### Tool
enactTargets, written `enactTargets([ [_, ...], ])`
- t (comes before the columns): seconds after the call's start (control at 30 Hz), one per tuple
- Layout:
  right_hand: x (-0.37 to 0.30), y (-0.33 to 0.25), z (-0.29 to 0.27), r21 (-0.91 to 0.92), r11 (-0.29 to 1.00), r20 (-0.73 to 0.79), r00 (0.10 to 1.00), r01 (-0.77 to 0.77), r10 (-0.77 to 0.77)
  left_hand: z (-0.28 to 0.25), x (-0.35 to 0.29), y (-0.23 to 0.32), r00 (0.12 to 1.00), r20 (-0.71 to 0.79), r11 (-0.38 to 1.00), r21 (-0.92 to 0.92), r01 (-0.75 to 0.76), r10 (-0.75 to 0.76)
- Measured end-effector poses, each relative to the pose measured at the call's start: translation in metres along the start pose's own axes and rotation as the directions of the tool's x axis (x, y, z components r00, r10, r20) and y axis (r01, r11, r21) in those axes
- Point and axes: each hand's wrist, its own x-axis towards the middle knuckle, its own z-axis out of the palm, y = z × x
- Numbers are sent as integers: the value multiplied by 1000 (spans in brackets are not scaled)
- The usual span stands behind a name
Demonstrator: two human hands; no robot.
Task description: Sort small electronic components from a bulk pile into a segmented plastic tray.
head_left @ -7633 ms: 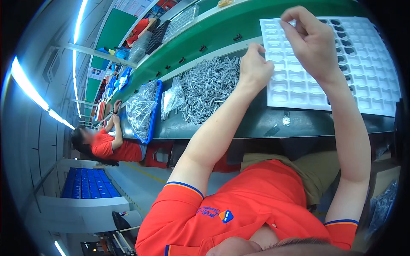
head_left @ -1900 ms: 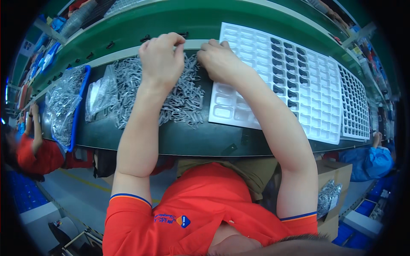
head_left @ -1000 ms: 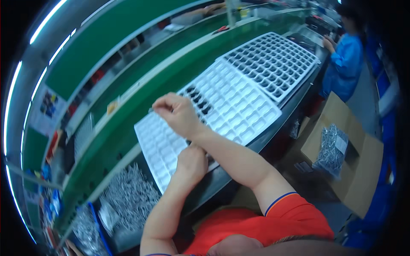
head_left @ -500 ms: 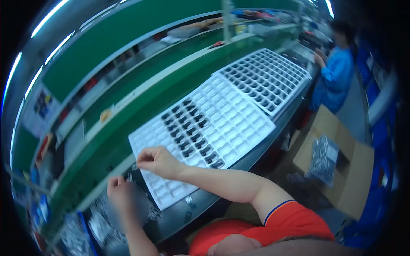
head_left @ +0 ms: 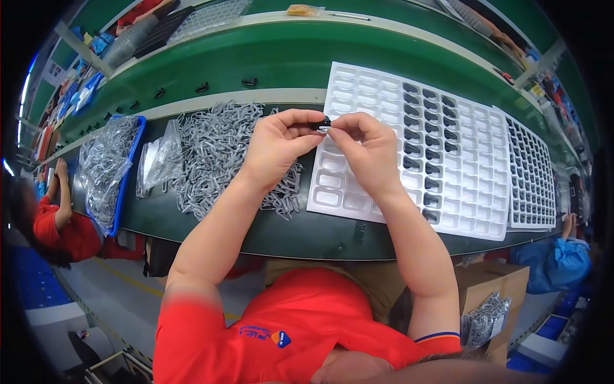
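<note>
In front of me my two hands meet above the left edge of a white moulded tray point(head_left: 329, 180). Between thumb and fingers my left hand point(head_left: 272, 147) pinches a small black part point(head_left: 316, 124). My right hand point(head_left: 372, 157) is closed in a pinch against that part's right end, where a small light-grey piece point(head_left: 324, 128) shows at the fingertips. How the two pieces join is hidden by the fingers. Several black parts point(head_left: 412, 126) sit in columns of the tray's pockets. A heap of small grey hook-shaped pieces point(head_left: 211, 160) lies beside my left forearm.
Plastic bags of grey pieces fill a blue bin point(head_left: 128, 169) on the left, by a smaller clear bag point(head_left: 160, 157). Black parts point(head_left: 202, 87) stand spaced along the green belt point(head_left: 275, 57). A second filled tray point(head_left: 534, 169) lies right. Co-workers sit at both sides; a cardboard box point(head_left: 505, 275) stands below.
The view has swung left and down. My hands, apart before with the right over the tray's near-left part and the left by the grey pieces, are now together at the black part.
</note>
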Motion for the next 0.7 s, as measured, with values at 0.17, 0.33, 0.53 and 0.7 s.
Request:
enactTargets([
  [0.17, -3, -2, 1, -73, 996, -8, 999, 46, -47, 3, -3, -2, 999, 40, 1000, 16, -17, 17],
  [0.33, -3, 0, 5, -64, 997, 5, 999, 43, -42, 2, -7, -2, 994, 27, 967, 229, -110, 106],
  [0.53, 1, -5, -12, -82, 995, 72, 996, 64, -58, 6, -3, 1, 992, 37, 928, 349, -127, 122],
  [0.7, -1, -8, -13, -51, 989, 179, 976, 137, -126, 11, -9, 10, 996, 78, 973, 225, -54, 37],
])
